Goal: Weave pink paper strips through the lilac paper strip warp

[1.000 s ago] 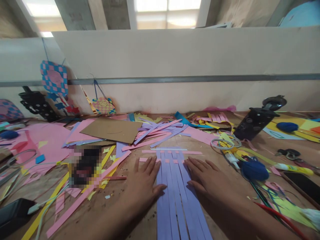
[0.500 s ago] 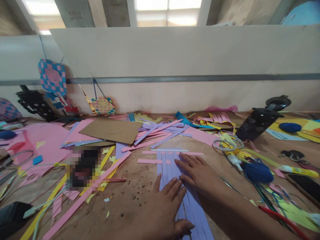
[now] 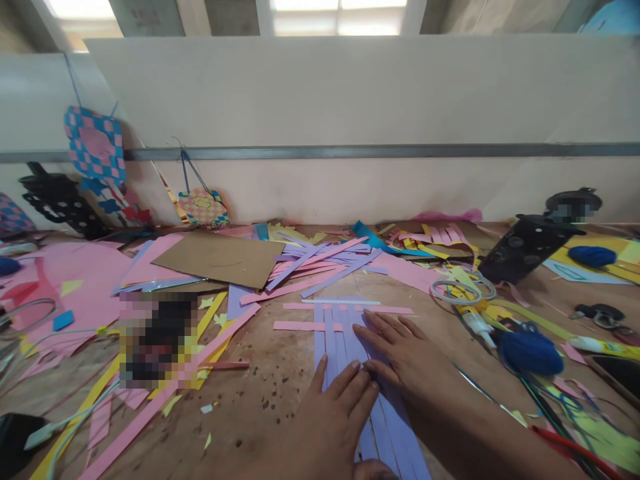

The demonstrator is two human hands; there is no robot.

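Observation:
Long purple paper strips [image 3: 387,427] lie side by side, running away from me. A pink strip [image 3: 299,307] passes across their far ends, woven over and under, and a second pink strip [image 3: 293,326] is partly woven in below it. A pale strip [image 3: 340,301] lies across just beyond them. My left hand [image 3: 340,413] rests flat on the purple strips with its fingers spread. My right hand [image 3: 400,350] lies flat over their right side, fingers stretched toward the woven end, covering the right part of the second pink strip's row. The fingertips of both hands nearly meet.
A pile of purple and pink strips [image 3: 320,263] and a brown cardboard sheet [image 3: 220,257] lie behind. Blue yarn [image 3: 531,350], a glue bottle [image 3: 477,327] and a black tumbler [image 3: 525,247] stand or lie at right. Woven paper pieces [image 3: 203,207] lean on the wall.
The view has shifted slightly. Both hands stay flat on the purple strips, with my right fingertips a little lower, off the far pink strip.

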